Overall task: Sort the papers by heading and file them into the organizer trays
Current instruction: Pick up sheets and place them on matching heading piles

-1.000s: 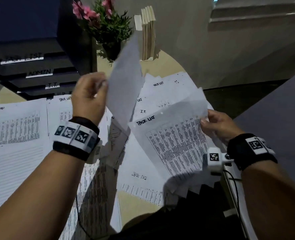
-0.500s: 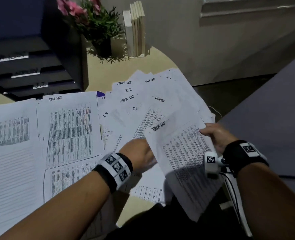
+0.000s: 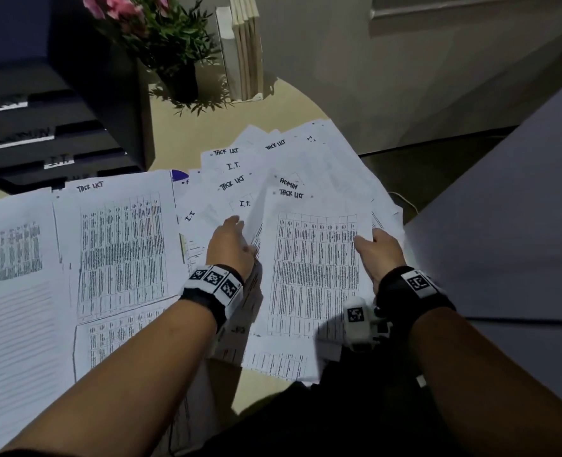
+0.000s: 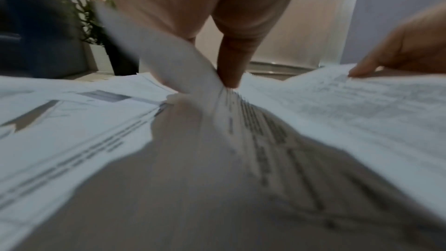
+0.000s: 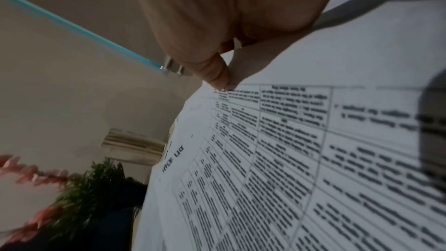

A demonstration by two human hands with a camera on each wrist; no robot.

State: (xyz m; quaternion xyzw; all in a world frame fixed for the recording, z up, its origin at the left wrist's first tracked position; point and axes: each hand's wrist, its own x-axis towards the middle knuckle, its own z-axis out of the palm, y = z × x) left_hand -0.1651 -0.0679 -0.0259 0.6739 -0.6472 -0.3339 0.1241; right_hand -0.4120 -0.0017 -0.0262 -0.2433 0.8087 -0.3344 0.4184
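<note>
Head view: your right hand [image 3: 380, 255] pinches the right edge of the white printed "TASK LIST" sheet [image 3: 312, 268], near the table's right edge; your left hand [image 3: 232, 247] pinches an adjacent loose sheet [image 4: 169, 60].

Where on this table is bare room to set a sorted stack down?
Bare table shows between the organizer, the plant and the fanned papers; a small patch sits at the near edge. Elsewhere sheets overlap, crowded around both hands.
</note>
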